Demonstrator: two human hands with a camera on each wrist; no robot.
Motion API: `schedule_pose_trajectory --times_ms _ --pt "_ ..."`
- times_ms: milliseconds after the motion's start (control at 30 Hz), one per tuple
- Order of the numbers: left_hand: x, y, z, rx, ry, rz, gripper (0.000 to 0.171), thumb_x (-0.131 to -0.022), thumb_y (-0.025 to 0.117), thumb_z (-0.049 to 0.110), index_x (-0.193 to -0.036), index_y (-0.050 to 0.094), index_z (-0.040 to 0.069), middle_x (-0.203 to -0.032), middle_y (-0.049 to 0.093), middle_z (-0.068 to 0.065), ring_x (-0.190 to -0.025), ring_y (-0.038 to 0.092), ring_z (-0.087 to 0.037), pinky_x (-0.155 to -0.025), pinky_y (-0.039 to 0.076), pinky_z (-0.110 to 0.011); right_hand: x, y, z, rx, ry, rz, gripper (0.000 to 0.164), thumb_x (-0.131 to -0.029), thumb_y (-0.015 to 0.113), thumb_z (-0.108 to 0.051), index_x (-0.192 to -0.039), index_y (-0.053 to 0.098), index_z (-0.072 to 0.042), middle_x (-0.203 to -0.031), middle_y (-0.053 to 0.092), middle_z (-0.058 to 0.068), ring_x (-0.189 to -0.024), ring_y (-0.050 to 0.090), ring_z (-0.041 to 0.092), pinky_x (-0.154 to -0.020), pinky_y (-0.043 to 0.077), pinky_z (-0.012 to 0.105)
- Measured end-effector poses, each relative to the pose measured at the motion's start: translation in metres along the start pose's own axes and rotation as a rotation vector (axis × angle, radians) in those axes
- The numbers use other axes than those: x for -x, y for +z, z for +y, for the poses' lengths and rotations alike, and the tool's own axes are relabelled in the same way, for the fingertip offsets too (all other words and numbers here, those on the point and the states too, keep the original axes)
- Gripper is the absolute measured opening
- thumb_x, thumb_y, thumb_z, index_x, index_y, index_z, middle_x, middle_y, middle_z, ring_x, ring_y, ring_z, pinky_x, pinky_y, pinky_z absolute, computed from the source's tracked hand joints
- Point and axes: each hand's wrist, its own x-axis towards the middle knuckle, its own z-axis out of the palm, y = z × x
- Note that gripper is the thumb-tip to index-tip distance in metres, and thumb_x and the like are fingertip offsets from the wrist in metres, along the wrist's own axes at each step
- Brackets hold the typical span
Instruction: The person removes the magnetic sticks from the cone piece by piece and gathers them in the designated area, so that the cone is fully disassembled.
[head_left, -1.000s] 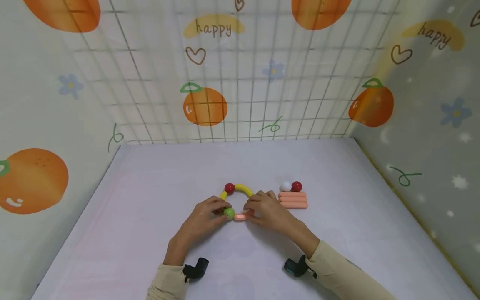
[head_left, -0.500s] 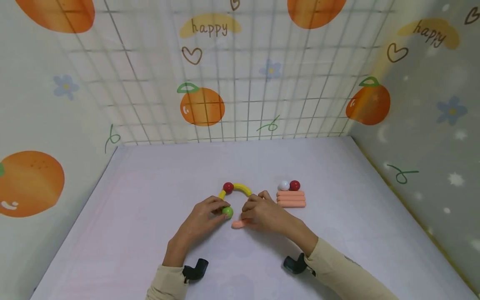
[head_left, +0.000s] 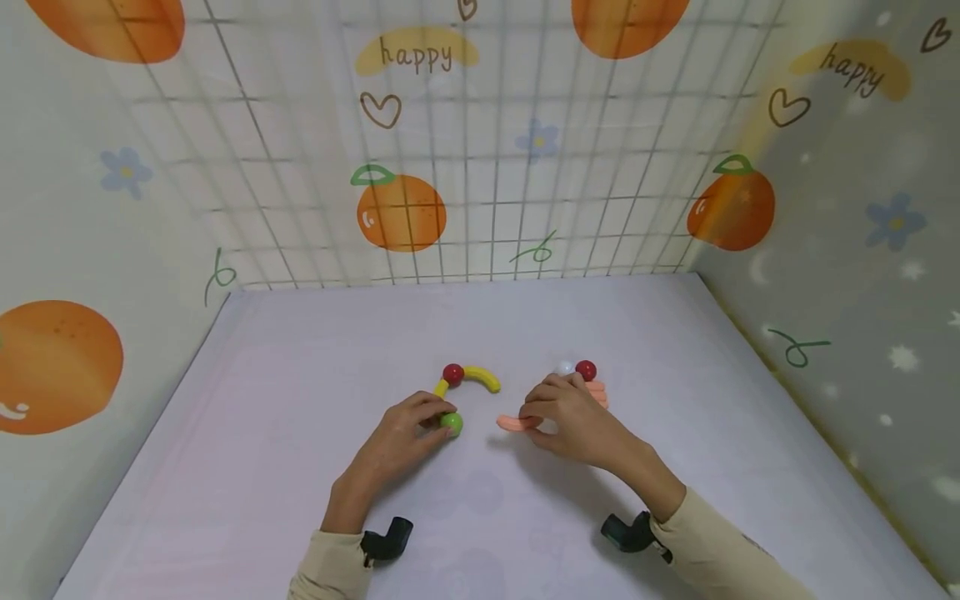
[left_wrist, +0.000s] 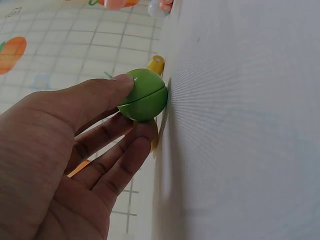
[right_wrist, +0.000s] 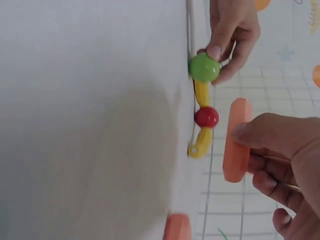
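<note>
My left hand (head_left: pixel 405 432) pinches a glossy green ball (head_left: pixel 452 424) between thumb and fingers, low over the white table; a seam crosses the ball (left_wrist: pixel 145 97) in the left wrist view. A yellow rod (head_left: pixel 441 388) runs from beside the ball to a red ball (head_left: pixel 453 374), and a curved yellow rod (head_left: pixel 482 379) extends right from that. My right hand (head_left: pixel 573 421) holds a salmon-pink rod (head_left: pixel 513 423) between thumb and fingers, raised off the table and apart from the chain. That rod (right_wrist: pixel 237 145) stands near the camera in the right wrist view.
Behind my right hand lie a white ball (head_left: pixel 563 367), another red ball (head_left: pixel 587 369) and several salmon-pink rods (head_left: pixel 598 393), partly hidden. The white table (head_left: pixel 337 333) meets patterned curtains at the back and sides. A black camera (head_left: pixel 388 540) sits at each wrist.
The salmon-pink rod has come away from the green ball and moved right and up in my right hand. My left hand keeps its hold on the green ball.
</note>
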Motion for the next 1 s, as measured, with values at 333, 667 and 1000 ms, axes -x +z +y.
schedule_pose_trajectory --times_ms 333,667,1000 --pt "0.001 -0.001 0.002 0.022 0.003 -0.002 0.029 -0.09 0.077 0.013 -0.118 0.071 0.012 -0.114 0.061 0.001 -0.095 0.062 -0.016 -0.084 0.055 -0.034 0.024 -0.013 0.02 0.056 0.009 0.081 0.023 -0.072 0.089 -0.01 -0.085 0.074 -0.021 -0.092 0.068 -0.011 -0.099 0.057 0.015 -0.077 0.033 0.039" --pt "-0.001 0.0 0.002 0.007 0.009 0.004 0.029 -0.089 0.078 0.013 -0.118 0.071 0.012 -0.113 0.061 0.002 -0.093 0.062 -0.014 -0.082 0.054 -0.032 0.052 -0.011 0.038 0.113 0.06 0.083 0.023 -0.07 0.089 -0.009 -0.087 0.075 -0.017 -0.09 0.068 -0.008 -0.095 0.057 0.019 -0.078 0.036 0.043" --pt "-0.001 0.001 0.002 0.006 -0.004 0.006 0.03 -0.089 0.078 0.012 -0.118 0.072 0.011 -0.113 0.062 0.001 -0.093 0.061 -0.014 -0.082 0.054 -0.031 0.063 -0.006 0.047 0.181 0.078 0.084 0.024 -0.07 0.089 -0.007 -0.09 0.077 -0.014 -0.091 0.069 -0.003 -0.092 0.058 0.023 -0.075 0.037 0.043"
